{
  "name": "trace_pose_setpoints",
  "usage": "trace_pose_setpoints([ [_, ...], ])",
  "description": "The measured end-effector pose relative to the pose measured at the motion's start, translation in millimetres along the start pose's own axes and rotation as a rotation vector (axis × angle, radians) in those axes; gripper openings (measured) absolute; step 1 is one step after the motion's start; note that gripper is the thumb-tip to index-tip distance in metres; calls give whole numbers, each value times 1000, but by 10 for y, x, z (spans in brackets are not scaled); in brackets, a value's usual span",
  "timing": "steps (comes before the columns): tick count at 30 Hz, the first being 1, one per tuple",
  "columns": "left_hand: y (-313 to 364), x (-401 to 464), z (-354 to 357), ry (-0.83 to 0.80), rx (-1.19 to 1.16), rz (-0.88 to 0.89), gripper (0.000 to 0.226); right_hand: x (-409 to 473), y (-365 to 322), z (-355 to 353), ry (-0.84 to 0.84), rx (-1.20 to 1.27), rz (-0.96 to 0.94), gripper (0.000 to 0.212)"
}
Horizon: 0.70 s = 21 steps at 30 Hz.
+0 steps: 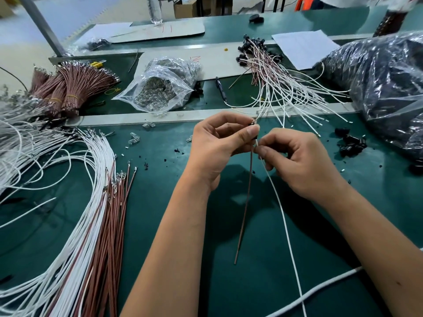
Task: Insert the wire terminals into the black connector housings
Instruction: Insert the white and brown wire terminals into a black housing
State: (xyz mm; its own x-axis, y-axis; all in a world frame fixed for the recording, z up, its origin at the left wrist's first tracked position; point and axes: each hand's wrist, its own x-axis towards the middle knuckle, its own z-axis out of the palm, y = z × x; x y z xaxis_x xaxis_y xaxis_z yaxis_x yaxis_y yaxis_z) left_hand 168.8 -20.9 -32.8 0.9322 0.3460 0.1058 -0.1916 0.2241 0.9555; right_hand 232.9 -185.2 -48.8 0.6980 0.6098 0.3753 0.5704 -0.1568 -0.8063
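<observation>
My left hand (219, 143) pinches a small black connector housing (254, 131) between thumb and fingers above the green mat; most of the housing is hidden by the fingers. A brown wire (243, 209) hangs down from the housing toward me. My right hand (295, 159) pinches a white wire (283, 216) just below the housing, and the wire trails down to the front edge of the view. A metal terminal tip (257, 116) sticks out above the housing.
Loose white and brown wires (100, 202) fan across the mat at left. Bundled brown wires (75, 88) and a clear bag of terminals (158, 88) lie behind. Finished harnesses (274, 78) are piled at back right, next to a large plastic bag (384, 88) and loose black housings (352, 143).
</observation>
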Motion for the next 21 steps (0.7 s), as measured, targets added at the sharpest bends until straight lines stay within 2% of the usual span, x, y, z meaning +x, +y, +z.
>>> trace_pose_setpoints([
  [12,-72,55,-51,56,-129,-159,7,5,50,3,-2,-93,-73,8],
  [17,-59,54,-56,69,-166,-171,7,9,62,7,-10,-74,-86,7],
  [21,-24,23,-39,70,-104,-140,10,-1,82,14,-22,-38,-13,8],
])
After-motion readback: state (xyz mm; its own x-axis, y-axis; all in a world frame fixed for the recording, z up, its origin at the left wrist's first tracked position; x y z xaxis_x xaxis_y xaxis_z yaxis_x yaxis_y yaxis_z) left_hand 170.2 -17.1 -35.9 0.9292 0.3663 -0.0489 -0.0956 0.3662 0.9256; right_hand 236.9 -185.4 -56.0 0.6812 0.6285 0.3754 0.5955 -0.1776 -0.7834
